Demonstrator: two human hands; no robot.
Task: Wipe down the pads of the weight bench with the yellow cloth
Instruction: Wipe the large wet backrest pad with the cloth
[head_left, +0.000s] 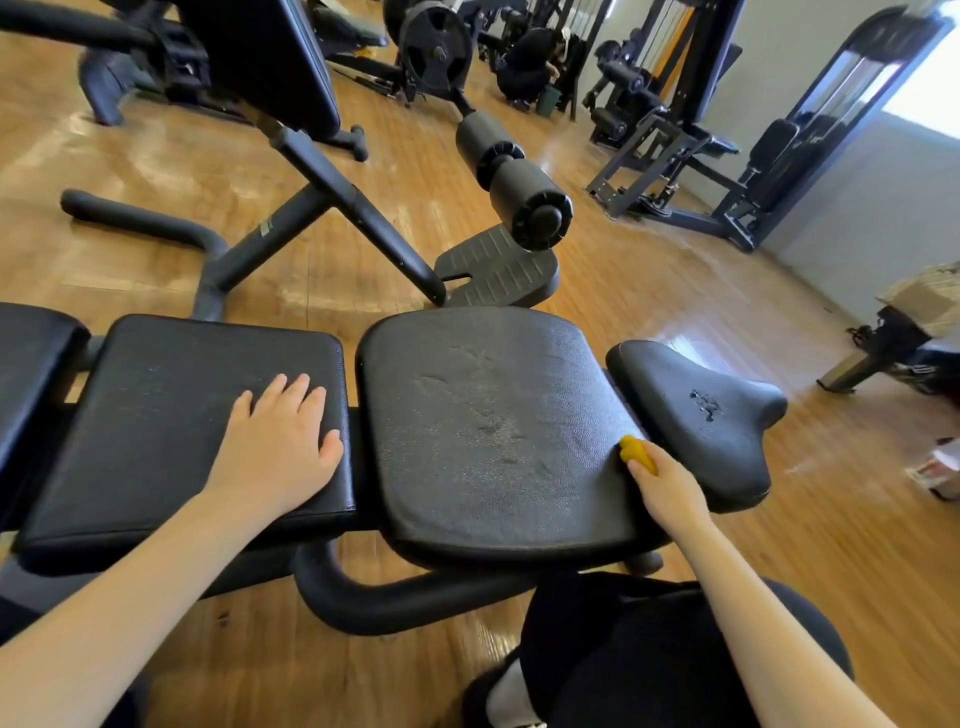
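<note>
A black weight bench runs across the frame with several pads: a rectangular pad (171, 405), a wider worn middle pad (493, 415), and a small saddle-shaped end pad (696, 415) with a torn spot. My left hand (280, 441) lies flat, fingers spread, on the right end of the rectangular pad. My right hand (670, 488) is closed around a bunched yellow cloth (638, 454), pressed into the gap between the middle pad and the end pad. Only a small tip of the cloth shows past my fingers.
Another bench frame (332, 192) with foam rollers (514, 176) and a footplate (498, 270) stands just beyond. Gym machines (727, 156) line the back right wall. A person crouches at the far back (530, 62). A low table (904, 332) stands at right on the wooden floor.
</note>
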